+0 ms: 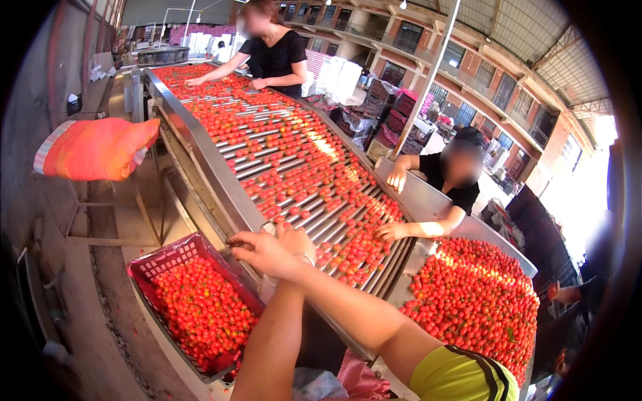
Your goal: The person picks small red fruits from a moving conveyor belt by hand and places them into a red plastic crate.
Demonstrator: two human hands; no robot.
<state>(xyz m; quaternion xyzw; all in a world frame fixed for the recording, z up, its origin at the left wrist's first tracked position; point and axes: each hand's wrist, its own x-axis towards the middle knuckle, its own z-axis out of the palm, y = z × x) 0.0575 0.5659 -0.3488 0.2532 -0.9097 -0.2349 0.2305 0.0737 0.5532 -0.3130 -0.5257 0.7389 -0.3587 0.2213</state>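
My forearms cross, the right over the left. My right hand point(259, 252) reaches left over the metal side rail, above the near corner of a dark red plastic crate point(144, 267). Its fingers are apart and nothing shows in them. Behind it, my left hand point(295, 242) is over the near left edge of the roller conveyor point(314, 230), with a thin bracelet at the wrist. Its fingers are mostly hidden, so its grip is unclear. Small red tomatoes point(277, 194) cover much of the rollers. More tomatoes point(200, 304), some greenish or orange, fill much of the crate.
A heap of red tomatoes point(475, 307) lies in a metal trough at right. One person point(461, 180) reaches over the conveyor's right side; another point(277, 60) works at its far end. An orange cloth bundle point(97, 150) rests at left. A pole point(428, 80) stands beyond.
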